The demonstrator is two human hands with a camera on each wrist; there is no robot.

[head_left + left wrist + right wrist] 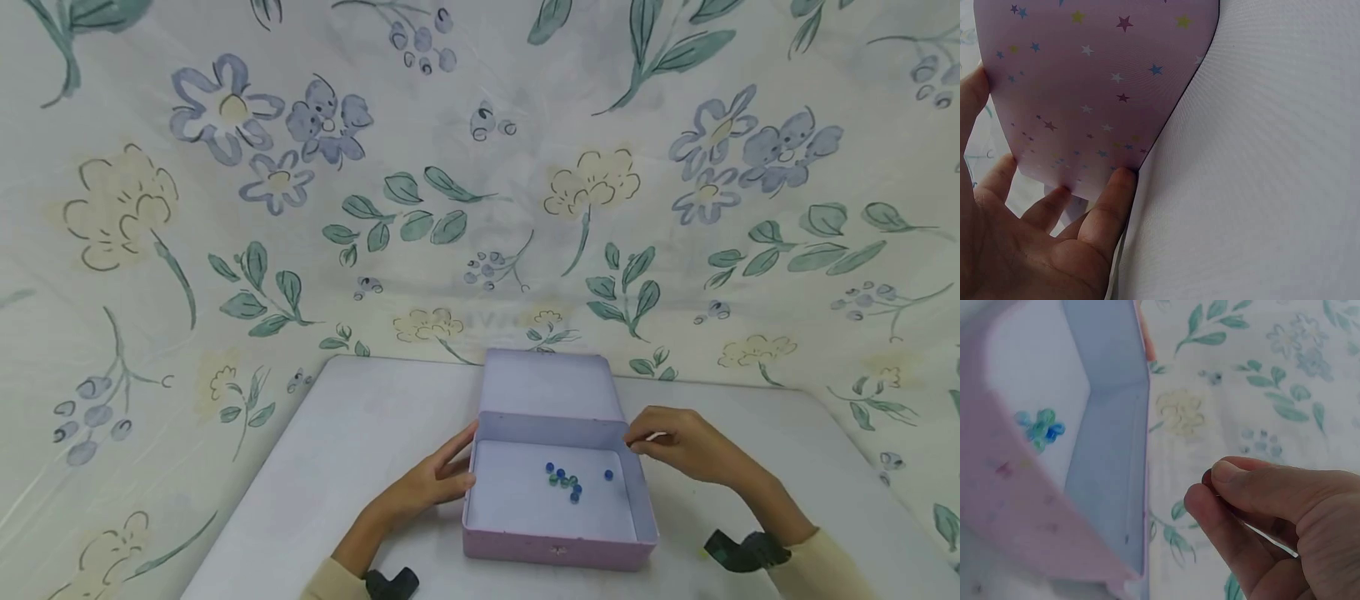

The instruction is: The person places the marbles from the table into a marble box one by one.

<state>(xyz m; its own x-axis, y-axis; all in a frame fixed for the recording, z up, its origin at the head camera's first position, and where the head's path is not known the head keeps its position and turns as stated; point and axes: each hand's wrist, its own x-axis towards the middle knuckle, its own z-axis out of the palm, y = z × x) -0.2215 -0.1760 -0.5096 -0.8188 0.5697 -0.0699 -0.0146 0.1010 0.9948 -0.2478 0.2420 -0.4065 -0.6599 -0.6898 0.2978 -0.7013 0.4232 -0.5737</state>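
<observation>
A pink hinged box with a pale lilac inside stands on the table, its lid tipped back. Several small blue and green glass marbles lie on its floor, mostly in one cluster, with a lone blue marble nearer the right wall. My left hand rests spread against the box's left outer side; in the left wrist view its fingertips touch the star-printed wall. Just outside the right wall is my right hand, thumb and finger pinching a small dark round thing, mostly hidden by the fingertips.
A white table carries the box, with table surface on both sides. Behind it and around hangs a floral-patterned sheet. Dark bands circle the wrists below the cream sleeves.
</observation>
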